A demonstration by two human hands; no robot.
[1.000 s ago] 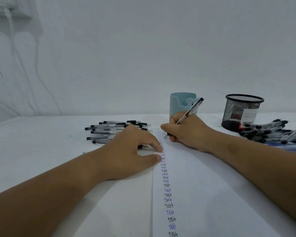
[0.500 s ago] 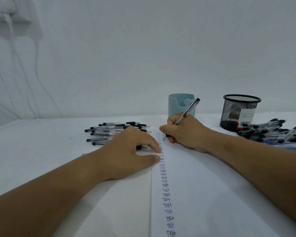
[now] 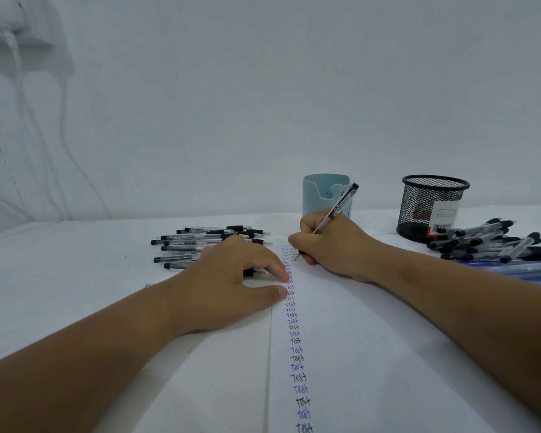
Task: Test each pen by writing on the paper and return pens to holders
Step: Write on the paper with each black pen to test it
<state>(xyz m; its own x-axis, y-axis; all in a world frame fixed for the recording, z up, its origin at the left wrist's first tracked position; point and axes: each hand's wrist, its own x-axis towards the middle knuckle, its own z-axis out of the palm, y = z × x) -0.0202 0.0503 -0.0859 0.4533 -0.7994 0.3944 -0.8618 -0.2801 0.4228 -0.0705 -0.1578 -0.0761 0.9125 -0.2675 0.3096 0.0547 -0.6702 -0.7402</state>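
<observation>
A sheet of paper (image 3: 372, 354) runs up the lower centre of the frame, with a column of "Test" words along its left edge. The left hand (image 3: 228, 285) lies on that edge, fingers loosely spread and holding nothing. Just beyond, the right hand (image 3: 331, 245) pinches a pen (image 3: 338, 209) with its tip at the paper. Farther back on the tabletop (image 3: 60, 276) stand a blue holder (image 3: 317, 195) and a mesh holder (image 3: 431, 207).

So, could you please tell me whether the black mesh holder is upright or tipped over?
Upright. The black mesh holder stands on its base on the table, round rim on top and level.
</observation>
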